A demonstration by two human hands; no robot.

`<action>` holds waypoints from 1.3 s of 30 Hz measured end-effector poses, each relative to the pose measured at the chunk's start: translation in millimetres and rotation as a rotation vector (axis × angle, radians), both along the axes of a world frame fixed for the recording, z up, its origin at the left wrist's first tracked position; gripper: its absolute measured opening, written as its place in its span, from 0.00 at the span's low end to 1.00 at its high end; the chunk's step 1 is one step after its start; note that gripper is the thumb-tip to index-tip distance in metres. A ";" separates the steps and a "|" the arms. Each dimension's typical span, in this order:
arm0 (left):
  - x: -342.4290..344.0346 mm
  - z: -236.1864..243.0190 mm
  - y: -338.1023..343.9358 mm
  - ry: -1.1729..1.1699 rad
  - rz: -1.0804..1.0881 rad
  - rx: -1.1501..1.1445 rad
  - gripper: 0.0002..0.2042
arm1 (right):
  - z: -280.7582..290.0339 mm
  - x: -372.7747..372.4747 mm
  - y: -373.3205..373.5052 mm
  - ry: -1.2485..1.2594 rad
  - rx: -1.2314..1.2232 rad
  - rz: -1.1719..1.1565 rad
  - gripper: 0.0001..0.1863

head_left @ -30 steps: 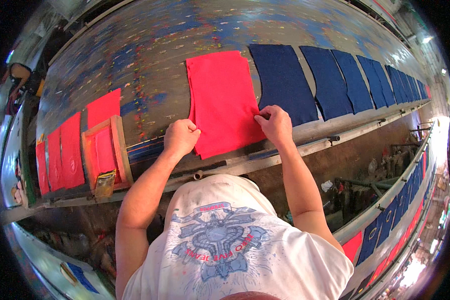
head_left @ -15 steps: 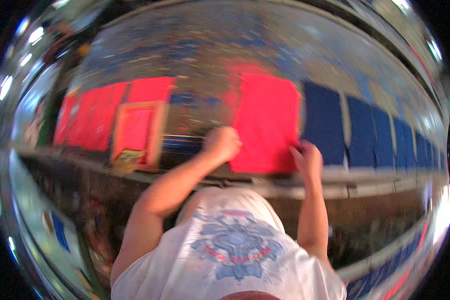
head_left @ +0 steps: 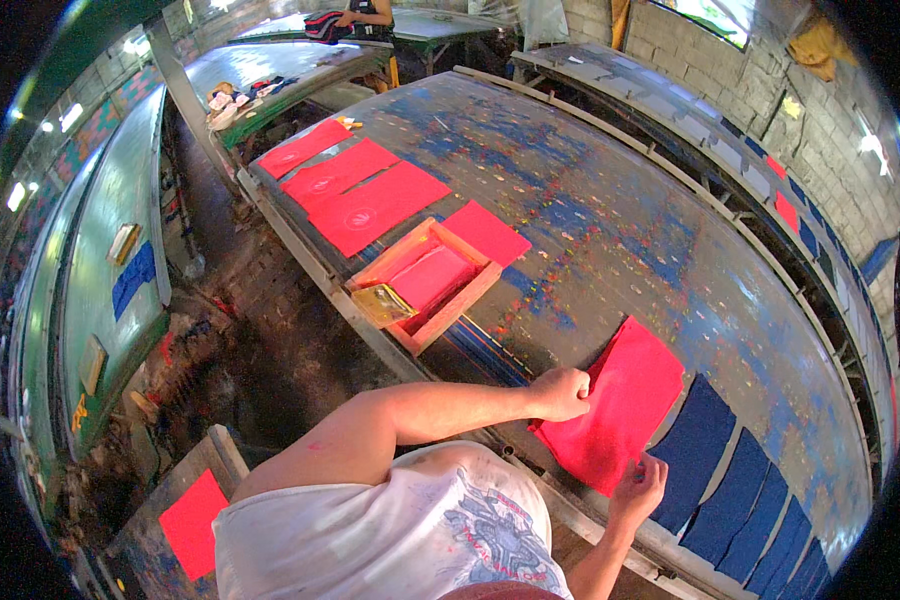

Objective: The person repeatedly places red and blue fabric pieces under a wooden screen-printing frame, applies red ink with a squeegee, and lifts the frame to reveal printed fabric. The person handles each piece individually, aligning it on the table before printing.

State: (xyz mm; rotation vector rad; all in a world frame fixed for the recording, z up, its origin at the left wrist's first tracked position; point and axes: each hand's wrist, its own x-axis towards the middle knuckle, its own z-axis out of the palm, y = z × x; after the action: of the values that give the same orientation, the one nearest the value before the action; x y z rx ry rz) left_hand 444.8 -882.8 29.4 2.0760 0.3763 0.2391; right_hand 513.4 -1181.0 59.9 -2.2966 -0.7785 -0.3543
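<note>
A red cloth piece (head_left: 625, 405) lies at the near edge of the long paint-stained table (head_left: 530, 200), its near part slightly bulged. My left hand (head_left: 562, 393) is closed at its left edge, fingers curled in and gripping it. At its near right corner my right hand (head_left: 638, 488) pinches the fabric. Left of the cloth, a wooden printing frame (head_left: 425, 322) rests partly over another red piece (head_left: 485, 232). A yellowish card-like piece (head_left: 382, 305) sits on the frame's near corner. Several navy cloth pieces (head_left: 695, 440) lie in a row just right of my right hand.
Farther left lie red pieces with a faint round print (head_left: 375, 212). A concrete-coloured rail (head_left: 300, 248) edges the table. A green-sided table (head_left: 110, 270) stands across the aisle, and a red piece (head_left: 195, 525) lies on a board behind me. Another person (head_left: 368, 15) stands at the back.
The view has turned and sharpened, so more of the table and room shows at the left. Both hands stay at the edges of the red cloth, which now bulges.
</note>
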 end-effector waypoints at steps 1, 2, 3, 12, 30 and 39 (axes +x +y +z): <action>4.4 -6.5 -1.0 0.037 0.016 -0.113 0.13 | 2.3 -3.4 1.1 0.028 0.020 0.010 0.13; 3.6 -11.6 -4.8 0.029 0.058 -0.114 0.15 | 4.7 -9.7 2.5 0.068 0.041 0.016 0.13; 0.7 -15.7 -10.8 0.007 0.114 -0.115 0.17 | 6.5 -15.4 4.8 0.122 0.061 0.026 0.13; -7.9 14.8 -15.9 0.277 -0.026 -0.262 0.24 | 21.9 -65.2 14.4 0.400 0.231 0.326 0.07; 27.7 192.0 12.0 -0.517 -0.301 -0.735 0.04 | 60.0 53.9 78.2 0.505 1.195 0.363 0.38; -41.0 235.8 147.1 -0.495 -0.359 -0.536 0.08 | 162.0 32.9 120.0 0.559 0.983 0.392 0.09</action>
State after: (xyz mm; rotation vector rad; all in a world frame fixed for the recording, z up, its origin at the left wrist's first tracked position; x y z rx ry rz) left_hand 403.8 -735.7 265.2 1.4573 -0.2179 0.3760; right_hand 546.3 -1061.0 221.9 -1.1894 -0.5542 0.0942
